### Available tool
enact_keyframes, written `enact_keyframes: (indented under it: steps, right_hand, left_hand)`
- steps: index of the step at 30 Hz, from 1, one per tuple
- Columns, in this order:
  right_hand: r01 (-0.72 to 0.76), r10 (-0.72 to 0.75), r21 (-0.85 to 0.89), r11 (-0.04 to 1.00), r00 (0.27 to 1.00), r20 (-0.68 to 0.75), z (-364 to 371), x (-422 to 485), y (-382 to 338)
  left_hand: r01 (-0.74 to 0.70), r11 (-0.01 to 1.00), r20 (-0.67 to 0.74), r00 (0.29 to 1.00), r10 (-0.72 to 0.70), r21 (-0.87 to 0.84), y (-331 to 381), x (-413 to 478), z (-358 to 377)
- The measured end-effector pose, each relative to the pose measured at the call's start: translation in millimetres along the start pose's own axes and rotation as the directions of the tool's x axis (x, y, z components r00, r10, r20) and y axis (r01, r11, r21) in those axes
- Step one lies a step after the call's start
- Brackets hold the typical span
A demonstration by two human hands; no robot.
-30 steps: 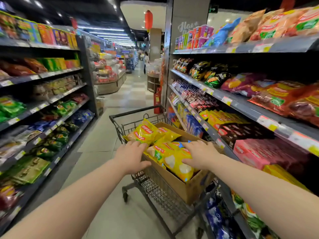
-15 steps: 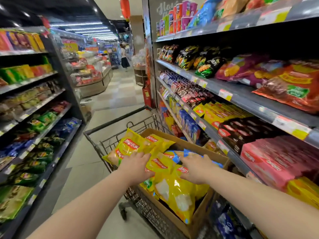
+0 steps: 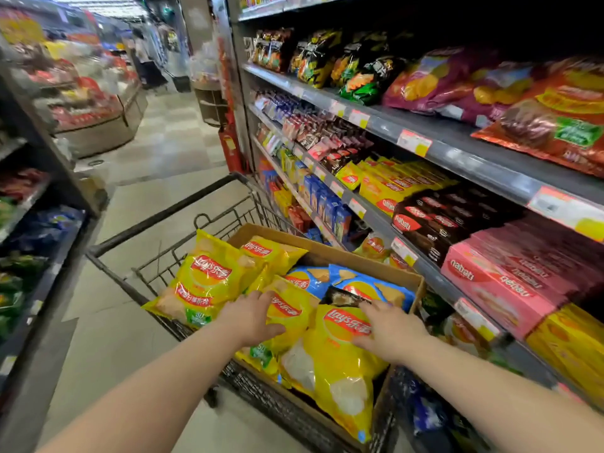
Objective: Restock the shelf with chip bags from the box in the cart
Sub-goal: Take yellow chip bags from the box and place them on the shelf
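The fingers of the right hand point(image 3: 390, 333) lie spread and flat on the upper face of the nearest yellow Lay's bag point(image 3: 330, 364), over its red logo, the thumb toward the middle of the box; nothing is pinched between them, so the hand is open and pressing, not gripping. The left hand point(image 3: 253, 317) rests likewise with fingers spread across a second yellow bag point(image 3: 289, 313) just to the left, its thumb low along that bag's near side; whether any fingertip curls under an edge cannot be told. The near bag lies directly beneath the right palm, its long axis running from the hand back toward the person and drooping over the near wall of the cardboard box point(image 3: 405, 279), so its free bottom end is closer to the wrist than the fingertips are. Judged from that, the right hand is the better placed to close on it, taking the top seam under the fingers. Beyond the hands, blue bags point(image 3: 369, 286) and more yellow ones point(image 3: 209, 279) fill the box, one large yellow bag leaning out over the left side. The box sits in the wire cart point(image 3: 170, 230), and the snack shelf point(image 3: 474, 152) stands just to the right, nearer the right arm.
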State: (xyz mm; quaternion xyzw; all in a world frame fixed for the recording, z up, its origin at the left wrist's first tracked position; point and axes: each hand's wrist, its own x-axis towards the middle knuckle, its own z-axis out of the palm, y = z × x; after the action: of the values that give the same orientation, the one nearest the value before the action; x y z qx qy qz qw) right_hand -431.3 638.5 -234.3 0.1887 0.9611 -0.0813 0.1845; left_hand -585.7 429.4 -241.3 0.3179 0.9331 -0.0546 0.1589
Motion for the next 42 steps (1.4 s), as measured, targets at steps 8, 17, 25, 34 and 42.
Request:
enact_keyframes:
  steps: [8, 17, 25, 34, 42]
  right_hand:
    - [-0.299, 0.302, 0.295, 0.907, 0.953, 0.038, 26.0, 4.7, -16.6]
    - [-0.544, 0.685, 0.661, 0.517, 0.726, 0.062, 54.3, -2.8, -43.7]
    - [-0.522, 0.711, 0.853, 0.022, 0.608, 0.354, 65.8, 2.1, -57.9]
    - [-0.332, 0.642, 0.906, -0.264, 0.64, 0.422, 72.1, 3.7, -59.9]
    - [-0.263, 0.663, 0.909, -0.322, 0.623, 0.415, 35.0, -3.0, -78.5]
  left_hand:
    - [-0.072, 0.987, 0.16, 0.983, 0.095, -0.142, -35.8, 60.2, 17.8]
    - [0.018, 0.825, 0.214, 0.969, 0.125, -0.564, -61.1, 107.1, 48.9]
    - [0.179, 0.609, 0.286, 0.955, 0.082, -0.773, -73.0, 126.4, 65.0]
    - [0.308, 0.494, 0.418, 0.899, 0.128, -0.813, -76.0, 117.0, 45.1]
    - [0.4, 0.4, 0.496, 0.851, 0.171, -0.824, -92.5, 119.2, 40.2]
